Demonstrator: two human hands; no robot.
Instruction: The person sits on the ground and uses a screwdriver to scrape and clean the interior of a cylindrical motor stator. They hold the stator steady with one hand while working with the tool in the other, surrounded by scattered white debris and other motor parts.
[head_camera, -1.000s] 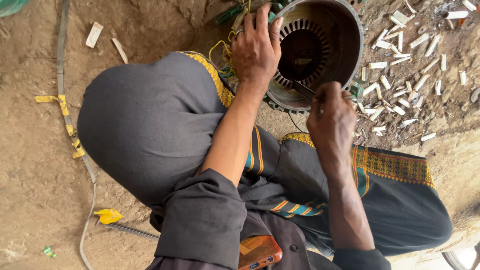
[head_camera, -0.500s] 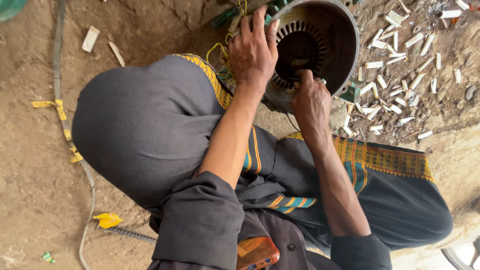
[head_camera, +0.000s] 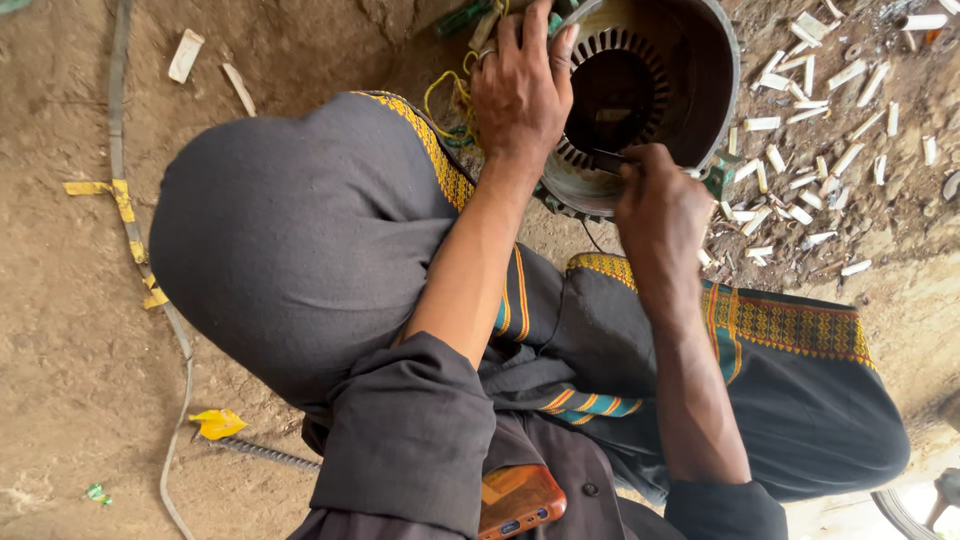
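Right now the motor housing (head_camera: 690, 100) lies on its side on the dirt ground (head_camera: 60, 330), just beyond the person's knees, its open mouth facing the camera and its long axis running away into the ground behind it. Inside the housing, the slotted stator ring (head_camera: 610, 50) shows. The left hand (head_camera: 520, 90) presses on the housing's near rim, fingers spread and curled over the edge. The right hand (head_camera: 660, 205) sits at the lower rim, fingers closed round a thin dark tool (head_camera: 608, 160) poking into the slots. Yellow wires (head_camera: 450, 100) trail left of the housing; pale strips (head_camera: 800, 180) litter the ground to its right.
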